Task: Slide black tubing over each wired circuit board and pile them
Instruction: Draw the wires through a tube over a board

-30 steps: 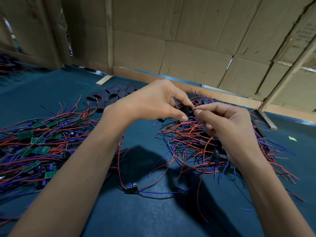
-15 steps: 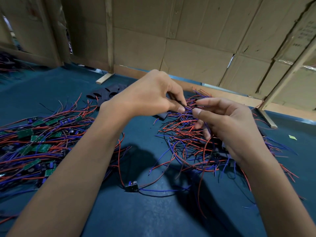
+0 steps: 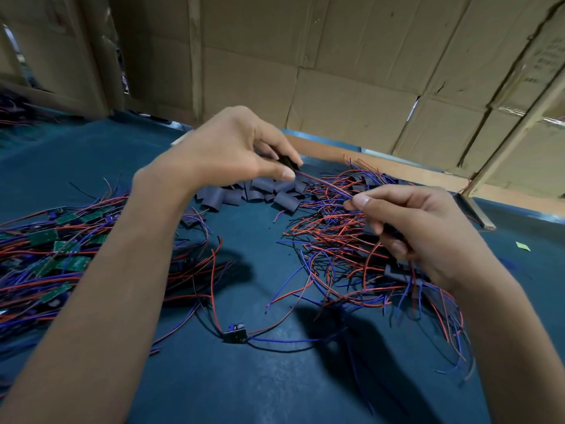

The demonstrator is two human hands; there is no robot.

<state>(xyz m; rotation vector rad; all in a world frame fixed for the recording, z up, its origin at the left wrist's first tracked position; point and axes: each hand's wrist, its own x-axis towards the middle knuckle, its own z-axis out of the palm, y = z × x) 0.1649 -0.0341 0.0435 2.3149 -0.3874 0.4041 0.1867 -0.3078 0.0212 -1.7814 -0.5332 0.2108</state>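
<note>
My left hand [image 3: 232, 154] pinches a short piece of black tubing [image 3: 287, 162] above the table. Red and blue wires [image 3: 327, 185] run out of that tubing to my right hand [image 3: 419, 228], whose thumb and forefinger pinch their free ends. The board on those wires is hidden by the tubing and my fingers. Loose black tubing pieces [image 3: 253, 194] lie under my left hand. A heap of sleeved boards with red and blue wires [image 3: 345, 252] lies under my right hand. Bare green boards with wires [image 3: 52, 255] are heaped at the left.
One single wired board [image 3: 234, 334] lies alone near the front middle of the blue table [image 3: 275, 387]. Cardboard walls [image 3: 351, 87] and a wooden edge strip close the table's far side. A small green scrap [image 3: 522, 245] lies at the right.
My hands have pulled apart: the left one rose and went left with the tubing, the right one drew the wire ends to the right. The tubing pieces under the left hand came into view.
</note>
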